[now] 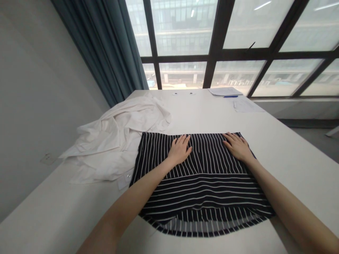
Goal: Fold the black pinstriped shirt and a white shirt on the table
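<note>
A black garment with white stripes (209, 190) lies spread on the white table in front of me. Its stripes run lengthwise on the far part and crosswise on the near part, and the curved near hem shows some of the inside. My left hand (180, 150) rests on the far part, left of its middle, fingers stretched out. Near the far right corner, my right hand (237, 146) lies on the cloth with its fingers extended. Neither hand grips anything that I can see.
Crumpled white cloth (119, 130) lies left of the garment, partly along the wall. Sheets of paper (225, 91) and a blue pen (230, 96) are at the table's far right. The white table (288, 165) reaches toward the window; a blue curtain (106, 42) hangs at the left.
</note>
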A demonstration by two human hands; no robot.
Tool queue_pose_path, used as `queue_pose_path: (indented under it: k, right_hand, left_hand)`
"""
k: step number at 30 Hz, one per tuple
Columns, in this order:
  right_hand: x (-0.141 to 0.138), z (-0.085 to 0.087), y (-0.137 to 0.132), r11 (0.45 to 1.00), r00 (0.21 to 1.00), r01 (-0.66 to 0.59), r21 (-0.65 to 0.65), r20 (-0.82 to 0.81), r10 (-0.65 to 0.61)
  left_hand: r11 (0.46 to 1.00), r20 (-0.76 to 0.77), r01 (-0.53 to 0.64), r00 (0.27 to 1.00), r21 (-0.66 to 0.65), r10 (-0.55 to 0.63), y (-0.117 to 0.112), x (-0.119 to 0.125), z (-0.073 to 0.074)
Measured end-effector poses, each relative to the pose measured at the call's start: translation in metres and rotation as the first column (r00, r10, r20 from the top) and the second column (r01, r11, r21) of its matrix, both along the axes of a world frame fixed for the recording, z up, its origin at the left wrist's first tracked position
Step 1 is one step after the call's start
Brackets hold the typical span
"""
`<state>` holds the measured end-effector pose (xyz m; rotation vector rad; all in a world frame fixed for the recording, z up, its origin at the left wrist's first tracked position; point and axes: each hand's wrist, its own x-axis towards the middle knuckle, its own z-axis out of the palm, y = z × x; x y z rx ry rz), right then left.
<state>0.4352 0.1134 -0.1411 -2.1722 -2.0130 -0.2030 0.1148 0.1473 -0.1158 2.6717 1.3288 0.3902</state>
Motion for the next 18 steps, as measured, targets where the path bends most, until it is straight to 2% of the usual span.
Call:
queue_pose_path:
  k: [5, 10, 13, 16, 18]
  right_hand:
    - [-0.001, 0.002, -0.001, 1.000, 1.000, -0.005, -0.013, 0.009, 0.006]
    - [-0.002, 0.002, -0.003, 1.000, 0.999, -0.021, 0.000, 0.030, 0.021]
    - [-0.006, 0.007, -0.006, 0.998, 0.997, -0.016, 0.066, 0.075, 0.011]
    - [-0.022, 0.016, -0.015, 0.986, 0.993, -0.048, 0.158, 0.117, 0.030]
    - [-0.042, 0.024, -0.028, 0.977, 0.990, -0.104, 0.184, 0.111, 0.084]
  left_hand:
    - [0.996, -0.134, -0.091, 0.986, 0.026, 0.094, 0.008, -0.038, 0.000]
    - [0.970, -0.210, -0.122, 0.963, 0.211, 0.167, 0.018, -0.100, 0.011]
    - [0.923, -0.219, -0.226, 0.928, 0.312, 0.301, 0.020, -0.130, 0.021]
    - [0.857, -0.169, -0.360, 0.881, 0.367, 0.443, 0.012, -0.143, 0.030]
    - [0.853, -0.138, -0.367, 0.887, 0.371, 0.441, -0.006, -0.138, 0.035]
